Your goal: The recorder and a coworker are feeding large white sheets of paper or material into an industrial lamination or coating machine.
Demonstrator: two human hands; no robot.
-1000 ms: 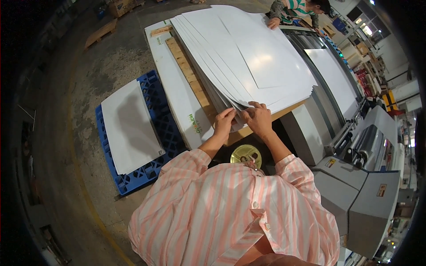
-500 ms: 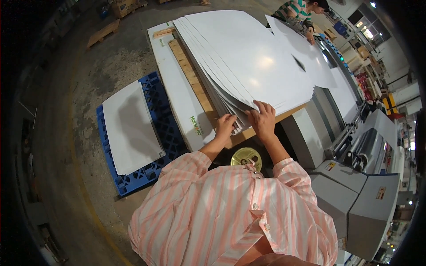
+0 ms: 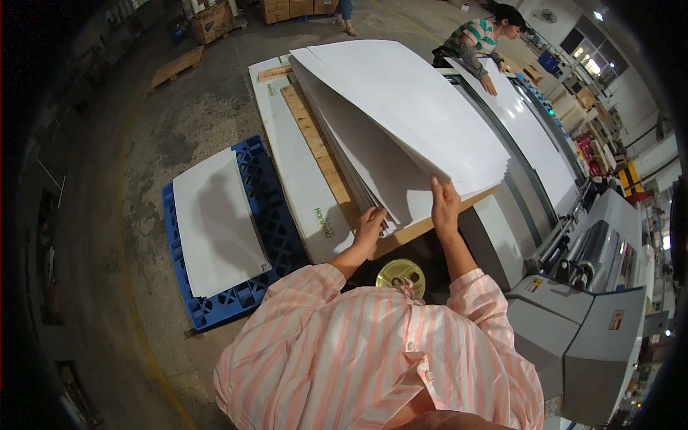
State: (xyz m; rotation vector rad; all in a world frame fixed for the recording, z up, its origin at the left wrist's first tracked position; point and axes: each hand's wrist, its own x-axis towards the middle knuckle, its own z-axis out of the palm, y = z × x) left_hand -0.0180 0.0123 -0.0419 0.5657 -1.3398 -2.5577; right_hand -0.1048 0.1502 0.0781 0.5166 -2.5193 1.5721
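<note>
A tall stack of large white sheets [image 3: 358,165] lies on a wooden board [image 3: 315,143] in front of me. My right hand [image 3: 444,208] grips the near edge of a thick bundle of white sheets [image 3: 408,107] and holds it lifted and bowed above the stack. My left hand [image 3: 369,226] rests on the near corner of the lower sheets, fingers pressed on their edges. Both forearms wear pink striped sleeves.
A blue plastic pallet [image 3: 251,215] with white sheets [image 3: 215,222] sits on the concrete floor to my left. A grey machine [image 3: 573,287] runs along the right, with another person [image 3: 480,39] at its far end. A round brass-coloured disc [image 3: 400,276] lies below the stack.
The top bundle of sheets has risen off the stack, lifted by my right hand; the gap beneath it has opened wide. My left hand stayed at the stack's corner.
</note>
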